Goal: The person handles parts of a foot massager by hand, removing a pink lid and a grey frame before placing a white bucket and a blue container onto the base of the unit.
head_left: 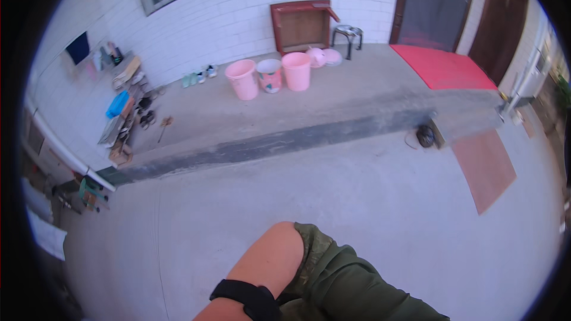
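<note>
Both hands are out of shot, grip impossible to tell; a careless stride could trip on the raised grey concrete step (285, 143).

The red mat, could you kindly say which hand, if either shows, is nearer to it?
Neither left nor right can be told: both hands are out of view. The mat lies at upper right.

Red mat (443, 66) near brown door (502, 24)
</note>
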Tool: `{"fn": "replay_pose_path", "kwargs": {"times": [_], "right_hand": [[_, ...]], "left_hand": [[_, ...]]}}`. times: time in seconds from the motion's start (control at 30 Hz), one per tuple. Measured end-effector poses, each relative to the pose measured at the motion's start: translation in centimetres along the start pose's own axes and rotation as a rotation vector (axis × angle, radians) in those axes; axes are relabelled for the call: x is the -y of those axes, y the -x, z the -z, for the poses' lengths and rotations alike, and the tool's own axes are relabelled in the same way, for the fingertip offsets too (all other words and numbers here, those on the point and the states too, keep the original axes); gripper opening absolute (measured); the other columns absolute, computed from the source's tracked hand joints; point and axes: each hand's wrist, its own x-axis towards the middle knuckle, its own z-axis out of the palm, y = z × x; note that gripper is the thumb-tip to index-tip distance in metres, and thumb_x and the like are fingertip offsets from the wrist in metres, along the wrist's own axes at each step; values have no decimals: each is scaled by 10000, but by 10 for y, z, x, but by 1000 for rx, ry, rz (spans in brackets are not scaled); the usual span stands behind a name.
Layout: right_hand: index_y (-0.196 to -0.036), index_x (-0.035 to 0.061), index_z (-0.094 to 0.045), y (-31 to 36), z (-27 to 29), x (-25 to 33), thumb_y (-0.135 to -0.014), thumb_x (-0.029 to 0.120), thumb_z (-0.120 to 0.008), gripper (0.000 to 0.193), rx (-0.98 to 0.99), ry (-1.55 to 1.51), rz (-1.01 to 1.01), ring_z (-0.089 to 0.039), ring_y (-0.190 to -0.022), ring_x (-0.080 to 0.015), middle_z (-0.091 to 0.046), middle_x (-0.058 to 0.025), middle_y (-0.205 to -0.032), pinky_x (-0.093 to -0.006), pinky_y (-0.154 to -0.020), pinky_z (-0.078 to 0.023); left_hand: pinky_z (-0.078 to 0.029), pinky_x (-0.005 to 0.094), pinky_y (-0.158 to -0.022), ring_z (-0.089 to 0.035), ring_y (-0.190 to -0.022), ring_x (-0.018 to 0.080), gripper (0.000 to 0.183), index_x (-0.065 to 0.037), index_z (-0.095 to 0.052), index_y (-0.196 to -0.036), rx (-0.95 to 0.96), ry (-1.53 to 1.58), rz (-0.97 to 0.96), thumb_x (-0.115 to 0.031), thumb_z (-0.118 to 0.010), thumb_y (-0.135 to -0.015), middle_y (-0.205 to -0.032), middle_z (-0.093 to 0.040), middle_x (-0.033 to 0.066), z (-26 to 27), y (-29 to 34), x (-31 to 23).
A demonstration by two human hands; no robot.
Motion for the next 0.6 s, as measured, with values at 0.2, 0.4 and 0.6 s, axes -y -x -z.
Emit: {"fn": "replay_pose_path", "kwargs": {"times": [0.2, 0.4, 0.6], "right_hand": [[-824, 1, -543, 5, -101, 1, -863, 225, -452, 245, 219, -591, -112, -515, -626, -291, -544, -146, -730, -343, -541, -416], [-838, -12, -547, -35, -243, -4, -862, 219, -452, 251, 520, -1061, -66, -516, -635, -300, -546, -154, -739, -348, -544, -416], [-912, -51, -539, -95, -377, 21, -862, 150, -455, 223, 717, -1349, 136, -551, -676, -287, -575, -146, -798, -352, -570, -437]], "left_hand": [[-468, 283, -744, -573, -826, 170, 238, 8, -538, -986, -117, 71, -23, -184, -468, -864, -909, -574, 89, 23, 79, 13], [-464, 274, -768, -566, -852, 160, 228, 12, -522, -986, -386, 222, -127, -159, -424, -872, -962, -551, 80, 60, 215, 89], [-468, 267, -752, -568, -850, 154, 230, 12, -523, -975, -801, 434, -215, -175, -449, -863, -945, -559, 76, 56, 382, 224]]}}
